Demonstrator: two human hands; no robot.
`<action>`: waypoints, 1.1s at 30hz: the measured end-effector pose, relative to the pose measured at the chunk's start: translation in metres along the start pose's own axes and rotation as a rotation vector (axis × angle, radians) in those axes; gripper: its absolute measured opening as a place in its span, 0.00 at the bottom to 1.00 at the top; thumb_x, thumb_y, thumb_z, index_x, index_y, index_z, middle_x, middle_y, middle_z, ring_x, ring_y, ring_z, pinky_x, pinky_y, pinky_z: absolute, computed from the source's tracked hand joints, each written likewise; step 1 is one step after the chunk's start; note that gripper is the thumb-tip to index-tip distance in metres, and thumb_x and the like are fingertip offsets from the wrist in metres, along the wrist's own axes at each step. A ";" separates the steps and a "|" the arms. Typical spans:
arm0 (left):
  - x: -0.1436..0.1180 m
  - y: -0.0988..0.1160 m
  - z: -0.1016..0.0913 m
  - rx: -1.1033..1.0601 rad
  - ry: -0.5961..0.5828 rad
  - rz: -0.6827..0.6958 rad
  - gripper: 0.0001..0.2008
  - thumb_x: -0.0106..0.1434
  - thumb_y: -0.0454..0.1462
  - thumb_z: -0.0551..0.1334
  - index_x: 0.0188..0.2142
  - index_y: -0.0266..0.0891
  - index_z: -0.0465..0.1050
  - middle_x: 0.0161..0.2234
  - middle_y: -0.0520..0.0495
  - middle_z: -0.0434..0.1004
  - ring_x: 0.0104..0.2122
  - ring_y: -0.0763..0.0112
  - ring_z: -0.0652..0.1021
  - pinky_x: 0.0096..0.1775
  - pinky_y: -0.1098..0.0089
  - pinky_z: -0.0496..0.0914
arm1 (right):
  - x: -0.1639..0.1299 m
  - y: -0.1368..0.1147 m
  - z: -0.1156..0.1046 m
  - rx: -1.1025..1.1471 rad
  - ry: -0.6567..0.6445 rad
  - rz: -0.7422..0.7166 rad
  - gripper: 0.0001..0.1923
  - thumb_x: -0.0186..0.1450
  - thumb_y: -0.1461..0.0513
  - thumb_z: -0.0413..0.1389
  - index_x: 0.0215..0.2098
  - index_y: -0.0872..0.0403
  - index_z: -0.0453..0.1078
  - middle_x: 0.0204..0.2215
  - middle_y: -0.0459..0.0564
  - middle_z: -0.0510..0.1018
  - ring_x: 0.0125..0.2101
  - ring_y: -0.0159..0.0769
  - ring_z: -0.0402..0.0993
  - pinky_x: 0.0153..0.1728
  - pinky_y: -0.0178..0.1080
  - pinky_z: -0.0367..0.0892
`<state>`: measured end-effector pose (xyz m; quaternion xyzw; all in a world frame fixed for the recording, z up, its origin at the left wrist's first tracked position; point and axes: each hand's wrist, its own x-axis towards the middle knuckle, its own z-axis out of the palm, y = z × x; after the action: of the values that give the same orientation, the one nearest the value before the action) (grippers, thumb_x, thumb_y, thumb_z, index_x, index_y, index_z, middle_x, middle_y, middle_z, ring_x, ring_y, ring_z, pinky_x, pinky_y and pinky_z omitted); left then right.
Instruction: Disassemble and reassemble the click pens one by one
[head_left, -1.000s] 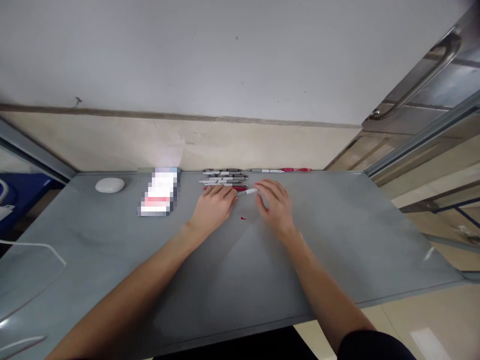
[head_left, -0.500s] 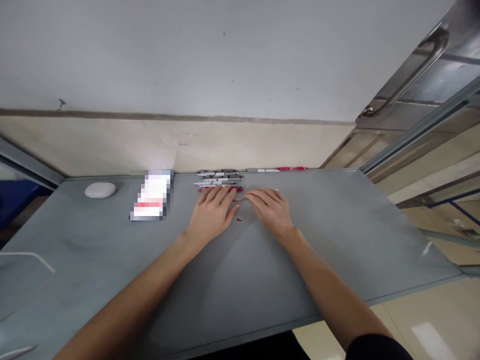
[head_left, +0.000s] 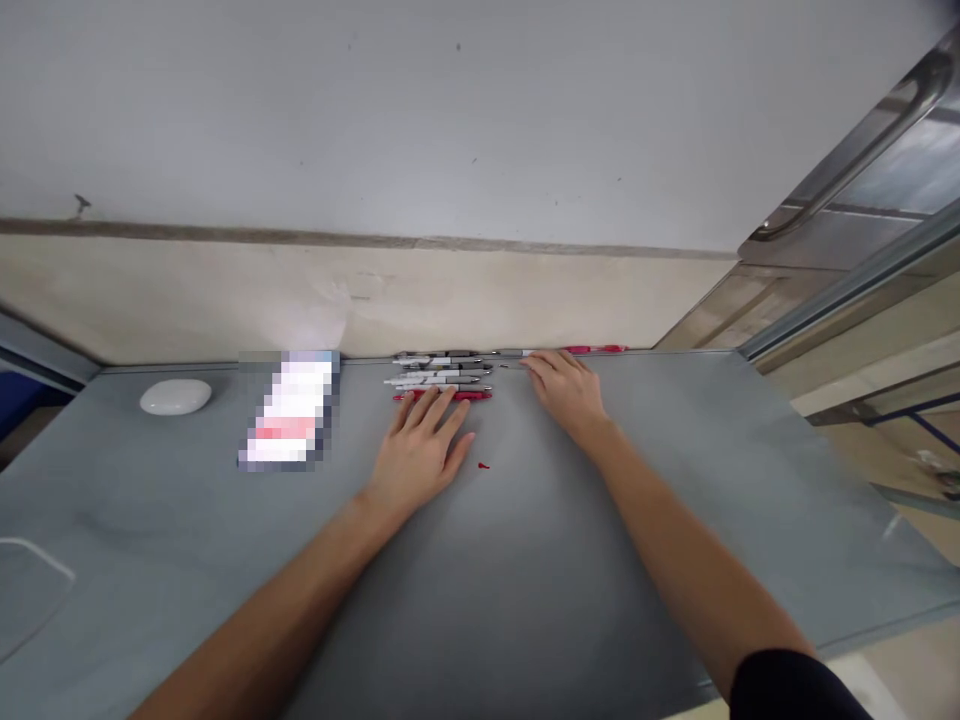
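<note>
My left hand (head_left: pixel 420 440) lies palm down with its fingers spread, the fingertips on a red pen (head_left: pixel 480 396) at the near side of a stack of pens. Above it, several white and grey pens (head_left: pixel 442 378) lie side by side, pointing left to right. My right hand (head_left: pixel 568 392) is at the back edge of the table, fingers together over a slim pen whose dark tip (head_left: pixel 504 366) sticks out to the left; the rest is hidden under the hand. A small red piece (head_left: pixel 484 466) lies on the table between the hands.
Along the wall lie a white-and-grey pen (head_left: pixel 511 352) and a red pen (head_left: pixel 596 349). To the left are a blurred phone (head_left: pixel 292 410) and a white rounded object (head_left: pixel 176 397). A white cable (head_left: pixel 37 548) runs at the far left. The wall (head_left: pixel 450 300) borders the grey table (head_left: pixel 495 600).
My right hand has moved away from the left hand, up and right to the table's back edge, taking the slim pen along. My left hand stays by the red pen. The view has shifted slightly.
</note>
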<state>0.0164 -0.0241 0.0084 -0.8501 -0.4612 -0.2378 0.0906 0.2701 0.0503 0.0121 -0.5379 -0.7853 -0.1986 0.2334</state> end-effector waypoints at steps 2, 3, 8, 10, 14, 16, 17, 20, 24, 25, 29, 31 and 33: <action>0.000 0.000 0.000 -0.012 -0.009 -0.005 0.20 0.71 0.43 0.55 0.57 0.39 0.72 0.61 0.39 0.70 0.62 0.49 0.69 0.62 0.47 0.62 | 0.006 0.003 0.003 -0.012 -0.036 0.005 0.16 0.68 0.68 0.50 0.43 0.50 0.78 0.42 0.48 0.84 0.39 0.37 0.77 0.37 0.38 0.66; 0.001 0.000 0.001 -0.015 -0.011 -0.007 0.20 0.71 0.43 0.55 0.57 0.39 0.72 0.61 0.39 0.70 0.62 0.49 0.69 0.63 0.46 0.62 | 0.009 0.003 0.005 -0.016 -0.054 0.004 0.16 0.68 0.68 0.50 0.44 0.50 0.78 0.41 0.49 0.84 0.39 0.37 0.77 0.37 0.38 0.66; 0.000 -0.001 0.002 -0.001 -0.017 0.004 0.20 0.71 0.43 0.55 0.57 0.38 0.72 0.61 0.39 0.70 0.61 0.49 0.69 0.62 0.46 0.62 | 0.019 0.004 0.010 -0.020 -0.127 -0.014 0.17 0.68 0.68 0.50 0.43 0.50 0.79 0.42 0.49 0.83 0.40 0.39 0.76 0.34 0.39 0.64; 0.000 -0.001 0.002 -0.002 -0.021 0.005 0.20 0.71 0.43 0.55 0.58 0.38 0.72 0.61 0.39 0.69 0.61 0.49 0.69 0.62 0.46 0.62 | 0.021 0.004 0.011 -0.024 -0.147 -0.011 0.16 0.68 0.68 0.50 0.43 0.50 0.79 0.43 0.49 0.83 0.40 0.39 0.76 0.33 0.40 0.63; 0.000 -0.002 0.002 0.001 -0.030 0.002 0.20 0.71 0.43 0.55 0.58 0.38 0.71 0.62 0.39 0.69 0.62 0.49 0.69 0.63 0.46 0.61 | 0.023 0.005 0.014 -0.025 -0.168 0.001 0.16 0.68 0.67 0.50 0.43 0.50 0.79 0.43 0.49 0.83 0.40 0.39 0.75 0.33 0.40 0.63; 0.000 -0.002 0.003 0.002 -0.032 0.003 0.21 0.71 0.43 0.54 0.58 0.37 0.71 0.62 0.39 0.69 0.62 0.49 0.69 0.63 0.46 0.61 | 0.023 0.005 0.015 -0.020 -0.168 0.010 0.16 0.68 0.67 0.49 0.43 0.50 0.79 0.43 0.50 0.82 0.40 0.39 0.75 0.33 0.40 0.62; -0.001 -0.002 0.002 0.001 -0.034 0.002 0.21 0.71 0.43 0.54 0.58 0.37 0.71 0.62 0.39 0.69 0.62 0.49 0.69 0.63 0.46 0.61 | 0.023 0.005 0.015 -0.017 -0.167 0.017 0.16 0.69 0.67 0.49 0.43 0.50 0.79 0.43 0.50 0.82 0.40 0.39 0.75 0.33 0.40 0.62; 0.000 -0.002 0.002 -0.007 -0.037 -0.002 0.20 0.71 0.43 0.55 0.58 0.38 0.71 0.62 0.39 0.69 0.62 0.50 0.68 0.63 0.46 0.61 | 0.022 0.005 0.016 -0.010 -0.162 0.034 0.16 0.69 0.67 0.48 0.43 0.51 0.79 0.43 0.50 0.82 0.40 0.39 0.74 0.34 0.40 0.62; 0.000 -0.001 0.002 -0.015 -0.034 -0.005 0.20 0.71 0.43 0.55 0.58 0.38 0.71 0.61 0.39 0.70 0.62 0.50 0.68 0.63 0.47 0.60 | 0.021 0.005 0.017 -0.006 -0.152 0.041 0.16 0.68 0.67 0.49 0.43 0.51 0.78 0.43 0.50 0.82 0.40 0.39 0.74 0.34 0.40 0.62; 0.000 -0.001 0.002 -0.014 -0.029 -0.004 0.20 0.71 0.42 0.55 0.58 0.38 0.71 0.61 0.39 0.70 0.62 0.50 0.68 0.63 0.47 0.60 | 0.020 0.005 0.018 -0.006 -0.150 0.040 0.16 0.68 0.67 0.49 0.43 0.51 0.78 0.43 0.50 0.82 0.40 0.38 0.73 0.34 0.39 0.62; 0.000 -0.001 0.003 -0.006 -0.015 -0.006 0.19 0.71 0.42 0.56 0.57 0.39 0.72 0.61 0.40 0.70 0.62 0.50 0.69 0.63 0.48 0.61 | 0.019 0.003 0.018 0.001 -0.134 0.044 0.16 0.67 0.68 0.49 0.44 0.50 0.78 0.44 0.51 0.81 0.41 0.39 0.73 0.36 0.39 0.64; -0.001 -0.001 0.003 0.000 -0.018 -0.005 0.19 0.71 0.43 0.55 0.57 0.39 0.72 0.61 0.41 0.70 0.62 0.50 0.69 0.63 0.47 0.61 | 0.019 0.002 0.016 0.010 -0.131 0.054 0.16 0.68 0.68 0.49 0.44 0.50 0.78 0.45 0.51 0.81 0.42 0.39 0.73 0.36 0.39 0.65; -0.001 -0.002 0.002 0.002 -0.020 -0.003 0.19 0.71 0.43 0.55 0.57 0.38 0.72 0.61 0.40 0.70 0.62 0.50 0.69 0.63 0.47 0.61 | 0.020 0.001 0.012 0.020 -0.135 0.065 0.16 0.68 0.67 0.49 0.44 0.50 0.78 0.45 0.51 0.81 0.43 0.40 0.73 0.37 0.39 0.66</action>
<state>0.0156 -0.0227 0.0060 -0.8516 -0.4635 -0.2289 0.0866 0.2629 0.0723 0.0141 -0.5730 -0.7833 -0.1461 0.1916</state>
